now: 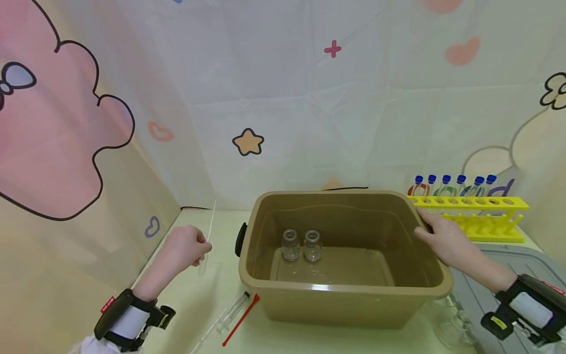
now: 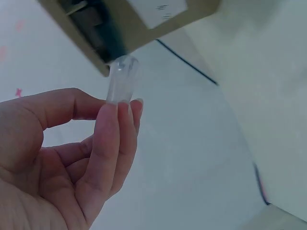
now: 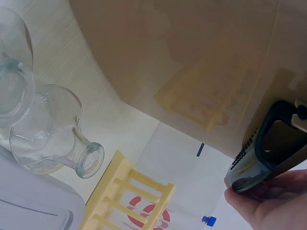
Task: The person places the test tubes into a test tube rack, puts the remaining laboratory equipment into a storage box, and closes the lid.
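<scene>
In the head view my left hand (image 1: 187,246) pinches a clear plastic dropper (image 1: 203,265) to the left of the bin, its thin stem upward and its wider end downward. That wider end of the dropper (image 2: 123,79) shows past the fingertips in the left wrist view. My right hand (image 1: 446,238) grips the right side of a brown plastic bin (image 1: 336,300) at its rim. The right wrist view shows its fingers against the bin's dark handle (image 3: 261,148). Two small glass jars (image 1: 290,246) stand inside the bin, toward the left.
A clear syringe (image 1: 233,310) and a red stick (image 1: 240,319) lie before the bin. At right are a yellow test tube rack (image 1: 491,233), several blue-capped tubes (image 1: 446,184), a grey tray (image 1: 508,263) and glass flasks (image 3: 53,129). A patterned cloth (image 1: 287,73) hangs behind.
</scene>
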Tool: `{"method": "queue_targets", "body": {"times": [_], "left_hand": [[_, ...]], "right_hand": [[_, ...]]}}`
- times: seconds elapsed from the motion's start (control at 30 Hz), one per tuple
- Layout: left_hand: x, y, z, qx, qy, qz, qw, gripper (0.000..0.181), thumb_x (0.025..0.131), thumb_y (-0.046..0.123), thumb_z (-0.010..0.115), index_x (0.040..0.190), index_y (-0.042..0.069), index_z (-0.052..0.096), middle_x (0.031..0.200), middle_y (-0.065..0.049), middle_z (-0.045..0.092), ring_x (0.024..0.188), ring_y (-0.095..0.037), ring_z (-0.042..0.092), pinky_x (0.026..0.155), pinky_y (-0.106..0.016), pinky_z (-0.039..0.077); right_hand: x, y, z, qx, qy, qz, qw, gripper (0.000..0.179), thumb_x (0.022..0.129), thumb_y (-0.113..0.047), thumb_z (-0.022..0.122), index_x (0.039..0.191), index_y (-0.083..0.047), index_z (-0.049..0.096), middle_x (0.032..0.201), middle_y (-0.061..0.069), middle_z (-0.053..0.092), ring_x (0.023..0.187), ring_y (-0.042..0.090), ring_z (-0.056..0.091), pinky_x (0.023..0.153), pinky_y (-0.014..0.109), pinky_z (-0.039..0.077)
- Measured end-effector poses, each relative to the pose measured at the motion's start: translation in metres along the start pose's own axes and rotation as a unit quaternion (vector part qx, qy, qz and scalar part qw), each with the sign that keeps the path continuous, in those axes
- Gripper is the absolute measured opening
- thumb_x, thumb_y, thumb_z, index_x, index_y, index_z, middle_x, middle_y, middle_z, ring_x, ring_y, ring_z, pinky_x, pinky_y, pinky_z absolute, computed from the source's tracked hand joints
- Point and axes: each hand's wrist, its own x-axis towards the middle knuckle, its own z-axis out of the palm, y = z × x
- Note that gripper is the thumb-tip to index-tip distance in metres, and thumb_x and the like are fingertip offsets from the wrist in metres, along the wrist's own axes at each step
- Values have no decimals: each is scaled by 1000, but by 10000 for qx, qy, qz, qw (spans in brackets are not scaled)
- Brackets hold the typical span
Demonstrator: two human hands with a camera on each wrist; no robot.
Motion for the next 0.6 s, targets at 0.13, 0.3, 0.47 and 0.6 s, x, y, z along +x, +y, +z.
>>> {"method": "queue_targets", "body": {"times": [0.13,0.3,0.47,0.6], "left_hand": [[12,21,-12,-29,235,267,9994,25,76,4,52,52,9,50,46,2,49,42,-11,50,44,-28,35],[23,53,-24,53,265,398,9988,21,78,7,50,58,8,55,51,1,52,47,-13,51,44,-29,35],[34,89,-31,121,245,588,9979,19,79,7,51,61,7,57,53,-1,53,47,-14,52,46,-29,37],[44,115,-31,182,307,771,9964,15,79,5,52,64,7,55,55,0,49,48,-13,47,47,-28,35]], "right_hand": [[0,0,0,1,6,-1,10000,53,96,-19,42,136,11,23,119,34,45,85,32,56,74,48,45],[-1,0,0,5,-1,-12,10000,53,96,-18,42,136,12,23,118,34,44,85,32,56,74,48,45],[0,0,0,6,-14,18,10000,54,96,-19,41,136,12,23,119,34,43,86,33,55,75,50,44],[0,0,0,24,-6,-13,10000,54,96,-19,42,136,12,22,120,34,43,88,35,54,76,51,43]]}}
